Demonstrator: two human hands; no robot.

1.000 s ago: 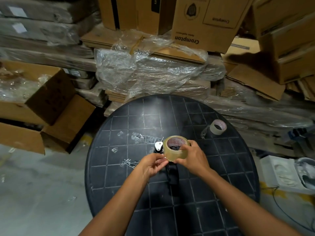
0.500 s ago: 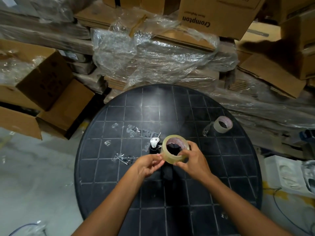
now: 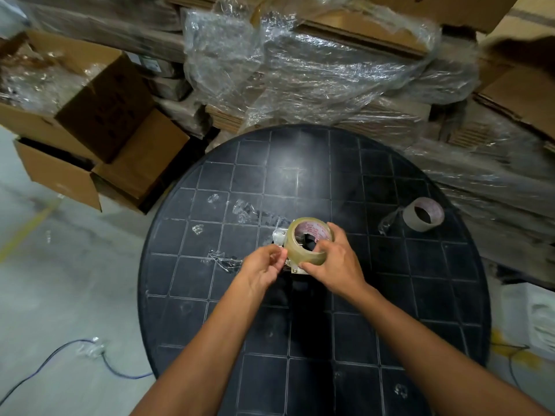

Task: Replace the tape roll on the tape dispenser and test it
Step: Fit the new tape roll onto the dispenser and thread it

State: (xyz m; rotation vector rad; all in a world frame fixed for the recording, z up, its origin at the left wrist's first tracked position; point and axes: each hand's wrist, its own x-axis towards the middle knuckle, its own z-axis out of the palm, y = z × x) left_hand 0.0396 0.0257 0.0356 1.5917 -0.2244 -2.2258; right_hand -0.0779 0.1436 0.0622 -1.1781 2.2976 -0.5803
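A full roll of clear tape (image 3: pixel 303 250) with a red-printed core is gripped by my right hand (image 3: pixel 333 265), thumb inside the core and fingers on the outer face. It sits over the tape dispenser (image 3: pixel 280 237), whose metal plate shows at the roll's left and whose black handle (image 3: pixel 300 291) lies below my hands on the round black table (image 3: pixel 405 295). My left hand (image 3: pixel 264 267) pinches at the roll's left edge; whether it holds the tape end I cannot tell. A used cardboard core (image 3: pixel 423 217) with a trailing strip lies at the table's right.
Scraps of clear tape (image 3: pixel 244 210) lie on the table left of the dispenser. An open cardboard box (image 3: pixel 99 139) stands at the left on the floor. Plastic-wrapped flat cartons (image 3: pixel 300 70) are stacked behind the table. A blue cable (image 3: pixel 60 352) runs over the floor.
The view has tilted down and closer. The roll has lowered onto the dispenser, and my right thumb is now inside the core. My left hand stays pinched at the roll's left edge.
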